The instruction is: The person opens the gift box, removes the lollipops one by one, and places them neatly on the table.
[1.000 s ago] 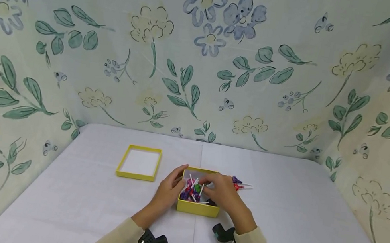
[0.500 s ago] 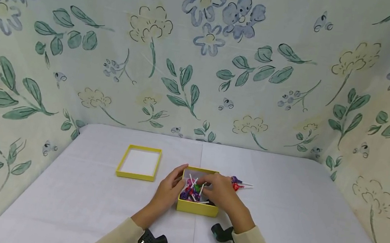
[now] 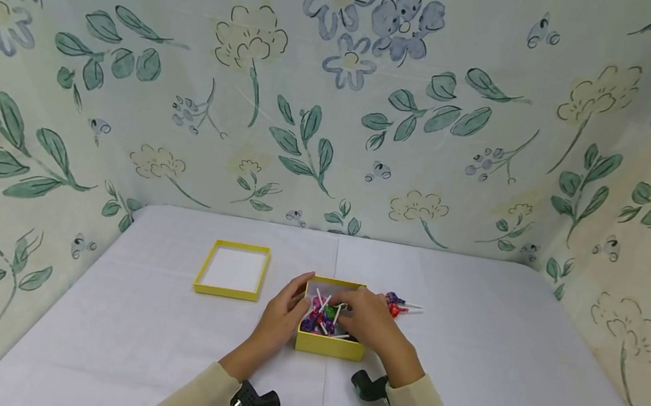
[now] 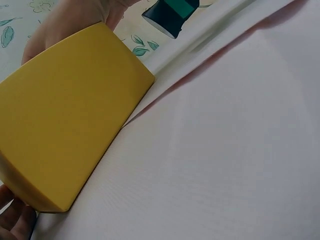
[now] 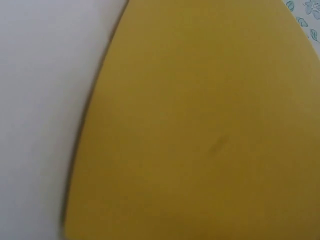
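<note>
An open yellow box (image 3: 330, 346) stands in front of me, holding several wrapped lollipops (image 3: 316, 322) with white sticks. My left hand (image 3: 282, 315) grips the box's left side, with the thumb at the rim. Reaching in from the right, my right hand (image 3: 369, 318) pinches at a lollipop's white stick (image 3: 337, 314) beside a green wrapper; its fingertips are partly hidden. In the left wrist view the yellow box (image 4: 75, 110) hides most of the hands, though some left-hand fingers (image 4: 17, 217) show at its lower corner. The box wall (image 5: 195, 120) fills the right wrist view.
A yellow-rimmed lid (image 3: 226, 293) lies inside up on the white table (image 3: 108, 312), left of the box. Just right of the box lie a purple lollipop (image 3: 393, 298) and a red lollipop (image 3: 395, 310). A floral cloth (image 3: 334, 130) hangs behind the table.
My right hand has shifted very slightly left within the box. The left hand keeps its hold on the box, and the lid and outside lollipops stay put.
</note>
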`<state>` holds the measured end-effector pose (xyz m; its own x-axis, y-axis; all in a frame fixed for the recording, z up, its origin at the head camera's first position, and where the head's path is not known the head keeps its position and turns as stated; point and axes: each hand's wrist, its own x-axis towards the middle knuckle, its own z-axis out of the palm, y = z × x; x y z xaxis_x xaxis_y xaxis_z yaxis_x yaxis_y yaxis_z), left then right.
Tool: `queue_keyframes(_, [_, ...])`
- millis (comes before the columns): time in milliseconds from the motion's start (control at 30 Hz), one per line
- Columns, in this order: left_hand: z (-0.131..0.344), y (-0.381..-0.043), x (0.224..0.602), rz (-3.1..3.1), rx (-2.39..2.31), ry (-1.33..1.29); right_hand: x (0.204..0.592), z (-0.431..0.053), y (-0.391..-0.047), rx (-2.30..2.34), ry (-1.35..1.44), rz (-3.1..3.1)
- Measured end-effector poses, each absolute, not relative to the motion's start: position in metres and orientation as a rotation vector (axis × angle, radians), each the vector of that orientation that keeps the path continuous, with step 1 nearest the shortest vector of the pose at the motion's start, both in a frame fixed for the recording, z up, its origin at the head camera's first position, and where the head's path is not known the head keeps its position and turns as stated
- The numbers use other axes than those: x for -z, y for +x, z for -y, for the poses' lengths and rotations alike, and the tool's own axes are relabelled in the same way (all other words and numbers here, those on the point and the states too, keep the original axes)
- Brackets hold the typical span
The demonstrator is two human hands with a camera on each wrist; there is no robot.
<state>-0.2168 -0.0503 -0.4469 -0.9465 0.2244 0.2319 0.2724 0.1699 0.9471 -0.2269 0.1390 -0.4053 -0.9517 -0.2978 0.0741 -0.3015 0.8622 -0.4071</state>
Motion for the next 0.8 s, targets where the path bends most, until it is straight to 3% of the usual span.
queue_keyframes(800, [0.051,-0.227,0.465,2.372,1.901,-0.492,0.405,-0.136,-0.227,-0.584,0.502,3.029])
